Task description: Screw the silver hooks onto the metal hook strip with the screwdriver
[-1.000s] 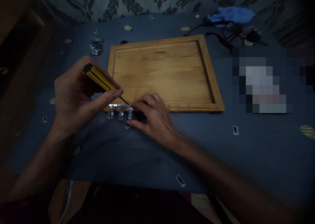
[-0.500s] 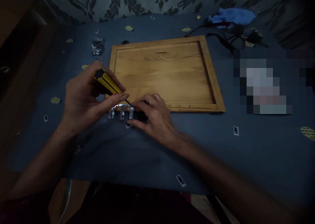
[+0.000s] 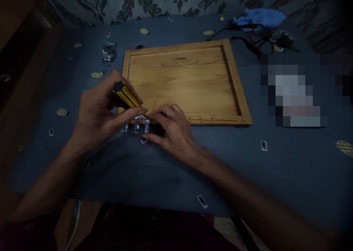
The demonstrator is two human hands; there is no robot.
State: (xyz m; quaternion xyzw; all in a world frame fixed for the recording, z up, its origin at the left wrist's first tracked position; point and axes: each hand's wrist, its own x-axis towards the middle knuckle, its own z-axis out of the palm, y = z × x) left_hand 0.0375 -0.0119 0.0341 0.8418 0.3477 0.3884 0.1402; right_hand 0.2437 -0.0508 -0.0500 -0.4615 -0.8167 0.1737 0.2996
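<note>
A framed wooden board (image 3: 179, 81) lies on the dark blue cloth. Three metal clips stand along its near edge, left of the middle; the rightmost clip (image 3: 146, 126) is beside my fingertips. My left hand (image 3: 103, 109) is closed around a yellow and black screwdriver (image 3: 127, 95), tilted with its tip down at the rightmost clip. Thumb and forefinger of my right hand (image 3: 173, 129) close on that same clip from the right. Small dark holes show in the board's near rail to the right of my right hand.
A pile of small metal parts (image 3: 109, 52) lies behind the board's left corner, with loose screws near it. At the back right are a blue cloth (image 3: 260, 18) and black glasses or straps (image 3: 256, 41). A blurred, pixelated object (image 3: 295, 96) lies on the right.
My left hand has shifted slightly right with the screwdriver, whose handle is now lower and closer to the clip. My right hand has stayed in place.
</note>
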